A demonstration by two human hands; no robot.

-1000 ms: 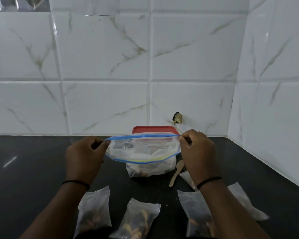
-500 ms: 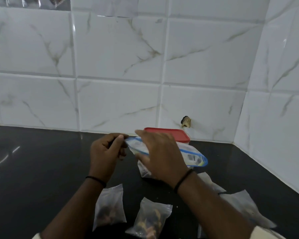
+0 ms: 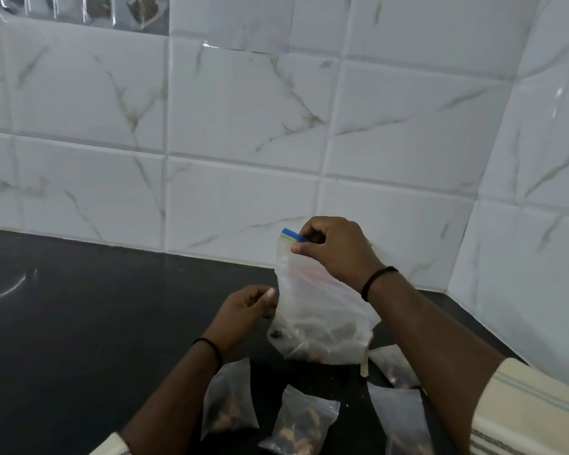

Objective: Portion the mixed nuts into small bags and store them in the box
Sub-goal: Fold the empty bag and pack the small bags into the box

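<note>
A large clear zip bag (image 3: 319, 323) with a blue seal strip hangs upright above the black counter (image 3: 96, 323), mixed nuts gathered in its bottom. My right hand (image 3: 335, 251) pinches the bag's folded-together top at the blue strip. My left hand (image 3: 247, 310) sits lower, beside the bag's left edge, fingers loosely curled and holding nothing I can see. Several small filled bags lie on the counter in front: one at the left (image 3: 227, 402), one in the middle (image 3: 299, 425), one at the right (image 3: 401, 418). The red box lid (image 3: 312, 273) shows faintly through the large bag.
A pale wooden spoon (image 3: 363, 366) pokes out under the large bag's right side. White marble-look tiles (image 3: 243, 142) form the back wall, and a side wall meets it in a corner at the right. The counter stretches away dark to the left.
The large bag's mouth was held stretched wide between both hands. My right hand has since gathered the top and lifted it upright, and my left hand has let go and dropped lower.
</note>
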